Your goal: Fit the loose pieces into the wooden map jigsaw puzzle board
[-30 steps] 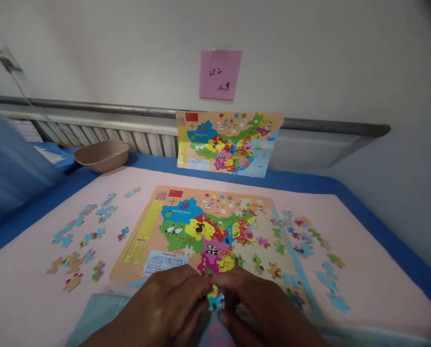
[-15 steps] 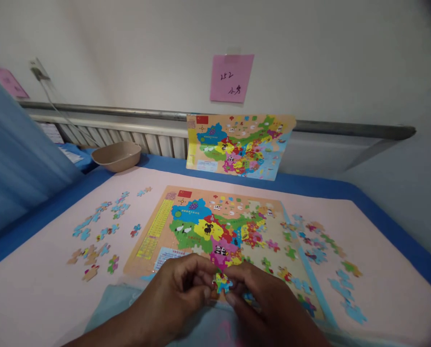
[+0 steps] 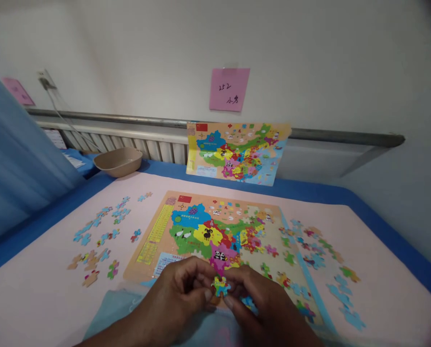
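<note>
Between the fingertips of my two hands is a small yellow, green and blue jigsaw puzzle piece (image 3: pixel 221 287). My left hand (image 3: pixel 181 291) pinches its left side, and my right hand (image 3: pixel 257 294) grips its right side. Both hands are above the near edge of a partly filled map puzzle board (image 3: pixel 148 207). The board's left and upper parts show joined pieces with sheep, a ram and pandas; its right part is bare beige with several loose pieces lying on it. The hands cover part of the near edge.
Loose puzzle pieces (image 3: pixel 92 260) lie left of the board, with more pieces (image 3: pixel 345 299) to its right. A printed map sheet (image 3: pixel 237 154) leans against the wall under a metal rail (image 3: pixel 157 120). A beige basin (image 3: pixel 118 163) stands at the back left, near a blue curtain (image 3: pixel 20 159).
The puzzle piece has turned slightly in my fingers, showing more of its yellow face. Both hands stay at nearly the same place, and the camera view has tilted up a little.
</note>
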Motion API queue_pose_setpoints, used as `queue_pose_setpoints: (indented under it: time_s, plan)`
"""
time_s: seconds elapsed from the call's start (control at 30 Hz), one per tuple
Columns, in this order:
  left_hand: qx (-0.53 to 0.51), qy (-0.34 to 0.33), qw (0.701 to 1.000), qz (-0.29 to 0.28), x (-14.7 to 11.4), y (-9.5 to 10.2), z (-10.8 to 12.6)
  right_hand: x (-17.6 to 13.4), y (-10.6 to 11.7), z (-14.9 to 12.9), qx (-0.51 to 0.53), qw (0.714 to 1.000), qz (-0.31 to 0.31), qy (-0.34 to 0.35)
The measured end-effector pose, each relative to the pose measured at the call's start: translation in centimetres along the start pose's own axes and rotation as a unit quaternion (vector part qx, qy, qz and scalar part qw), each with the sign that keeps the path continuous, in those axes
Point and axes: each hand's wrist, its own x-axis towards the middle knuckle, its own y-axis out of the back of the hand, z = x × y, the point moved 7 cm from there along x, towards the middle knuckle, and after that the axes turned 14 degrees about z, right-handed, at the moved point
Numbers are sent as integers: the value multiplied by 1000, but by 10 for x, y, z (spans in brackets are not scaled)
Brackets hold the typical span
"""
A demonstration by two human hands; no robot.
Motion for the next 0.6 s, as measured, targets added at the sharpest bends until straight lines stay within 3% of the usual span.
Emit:
queue_pose_setpoints:
  time_s: [0.27,0.6]
  plan:
    - [37,-1,999,-9,4,11,-18,-3,-6,4,-16,999,-8,27]
    - [61,17,998,9,2,8,-12,-5,-10,5,-15,998,21,56]
